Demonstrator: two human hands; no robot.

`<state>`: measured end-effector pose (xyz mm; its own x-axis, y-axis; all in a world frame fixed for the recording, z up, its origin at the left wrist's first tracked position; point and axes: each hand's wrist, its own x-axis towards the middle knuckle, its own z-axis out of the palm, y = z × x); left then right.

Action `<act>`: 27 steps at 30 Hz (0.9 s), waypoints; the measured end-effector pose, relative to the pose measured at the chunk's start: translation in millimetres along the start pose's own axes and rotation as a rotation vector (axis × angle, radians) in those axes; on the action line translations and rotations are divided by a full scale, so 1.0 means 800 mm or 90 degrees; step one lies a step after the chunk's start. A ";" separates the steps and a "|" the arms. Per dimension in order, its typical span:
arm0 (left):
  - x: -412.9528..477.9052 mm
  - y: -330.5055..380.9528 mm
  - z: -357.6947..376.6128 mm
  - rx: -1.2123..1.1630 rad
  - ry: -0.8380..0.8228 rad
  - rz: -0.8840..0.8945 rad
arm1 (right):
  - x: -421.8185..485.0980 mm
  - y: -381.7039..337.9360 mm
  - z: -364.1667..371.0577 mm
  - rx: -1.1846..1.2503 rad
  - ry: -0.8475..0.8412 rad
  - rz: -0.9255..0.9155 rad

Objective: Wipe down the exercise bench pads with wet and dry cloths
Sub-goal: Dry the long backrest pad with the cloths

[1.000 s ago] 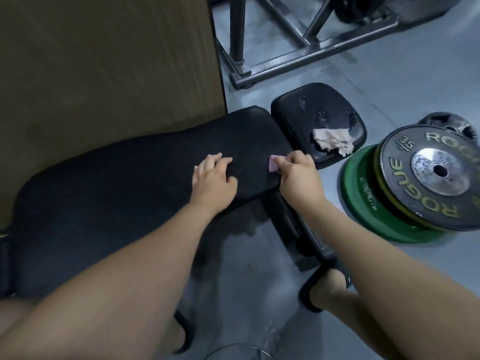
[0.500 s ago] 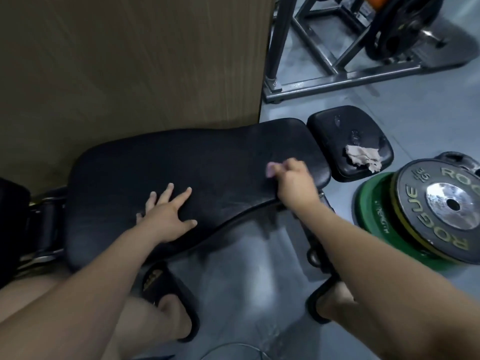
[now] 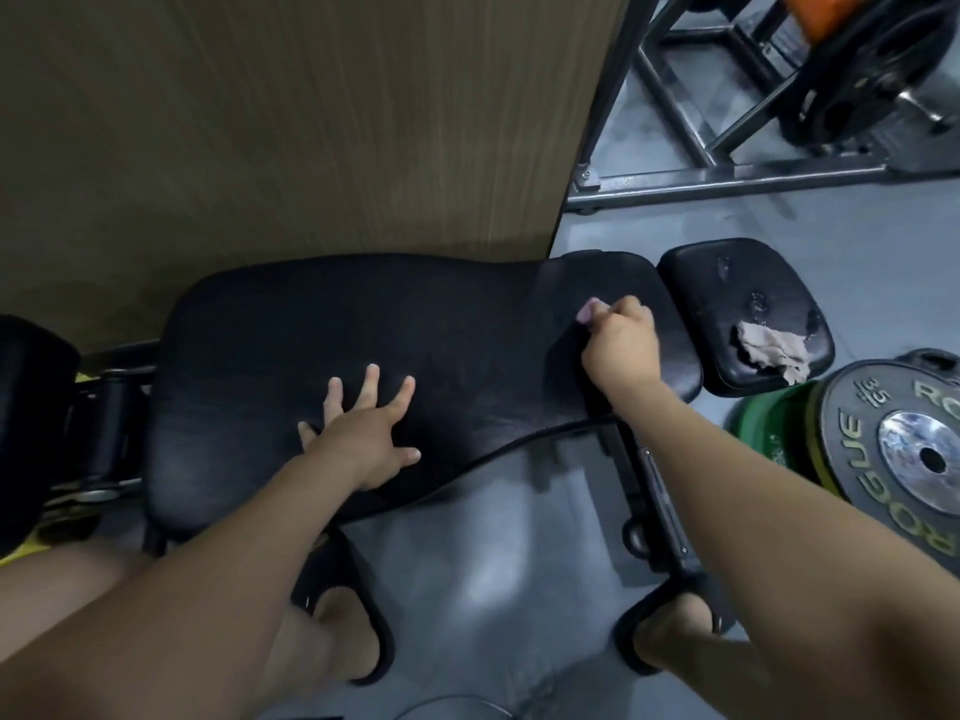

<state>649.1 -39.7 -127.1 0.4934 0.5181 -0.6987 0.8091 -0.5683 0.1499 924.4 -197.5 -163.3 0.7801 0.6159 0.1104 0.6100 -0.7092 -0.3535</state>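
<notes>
The long black bench pad [image 3: 291, 345] lies across the middle of the view. My left hand [image 3: 363, 439] rests flat on its near side with fingers spread. My right hand [image 3: 621, 345] is closed on a pink cloth [image 3: 587, 310] and presses it onto the pad's right end; only a corner of the cloth shows past my fingers. A smaller black seat pad [image 3: 727, 288] sits just to the right, with wet spots on it. A crumpled beige cloth [image 3: 774, 350] lies on that seat pad's near edge.
A wooden panel [image 3: 311, 122] stands right behind the bench. Stacked weight plates, black [image 3: 883, 439] over green [image 3: 769, 428], lie on the floor at right. A steel rack base [image 3: 727, 176] crosses the far floor. My sandalled feet [image 3: 343, 636] stand under the bench.
The view has shifted, showing more of the bench's left end. My left hand slid left along the pad and spread flat. My right hand moved the pink cloth further onto the pad's right end.
</notes>
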 end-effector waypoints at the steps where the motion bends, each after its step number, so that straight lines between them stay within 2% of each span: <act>1: 0.000 0.000 0.000 -0.001 -0.002 -0.001 | -0.009 -0.022 0.008 0.013 -0.002 -0.051; 4: 0.002 -0.001 0.001 -0.003 -0.001 0.001 | -0.052 -0.058 0.028 0.051 -0.055 -0.351; 5: 0.002 -0.001 0.000 -0.004 -0.002 0.001 | -0.055 -0.055 0.026 0.037 -0.077 -0.415; 6: 0.002 -0.001 0.000 -0.005 -0.003 0.001 | -0.047 -0.048 0.022 0.020 -0.071 -0.430; 7: 0.001 0.000 -0.001 -0.005 -0.004 0.001 | -0.033 -0.040 0.018 0.009 -0.051 -0.380; 10: 0.000 -0.001 -0.002 -0.011 -0.006 0.002 | 0.002 -0.035 0.018 -0.008 0.005 -0.110; 11: -0.001 -0.002 -0.002 -0.015 -0.008 0.006 | 0.001 -0.049 0.021 0.000 0.009 -0.082; 12: -0.002 -0.003 -0.002 -0.019 -0.008 0.012 | -0.009 -0.067 0.027 0.016 0.004 -0.105; 13: -0.003 -0.005 -0.003 -0.024 -0.007 0.018 | -0.026 -0.087 0.031 0.040 -0.016 -0.167; 16: -0.005 -0.014 -0.010 -0.033 -0.009 0.037 | -0.088 -0.112 0.031 0.096 -0.151 -0.480; 18: -0.007 -0.022 -0.014 -0.032 0.001 0.034 | -0.087 -0.104 0.023 0.066 -0.194 -0.593; 19: -0.007 -0.028 -0.015 -0.024 0.013 0.031 | -0.071 -0.096 0.024 0.047 -0.161 -0.587; 20: -0.007 -0.034 -0.015 -0.014 0.030 0.025 | -0.049 -0.087 0.028 0.038 -0.112 -0.528; 22: -0.007 -0.047 -0.011 -0.002 0.056 0.010 | -0.006 -0.090 0.033 0.026 -0.028 -0.324; 23: -0.007 -0.052 -0.006 -0.009 0.064 0.003 | 0.005 -0.099 0.037 0.020 -0.026 -0.244; 24: -0.006 -0.055 -0.003 -0.026 0.068 0.000 | 0.003 -0.113 0.042 0.015 -0.034 -0.212; 25: -0.005 -0.056 -0.001 -0.043 0.069 0.000 | -0.007 -0.129 0.047 0.018 -0.045 -0.227; 27: -0.003 -0.054 -0.002 -0.049 0.064 0.000 | -0.045 -0.148 0.054 0.062 -0.078 -0.384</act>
<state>613.7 -15.4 -130.9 0.5193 0.5820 -0.6258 0.8297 -0.5189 0.2059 818.1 -121.1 -165.3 0.2770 0.9373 0.2113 0.9180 -0.1932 -0.3464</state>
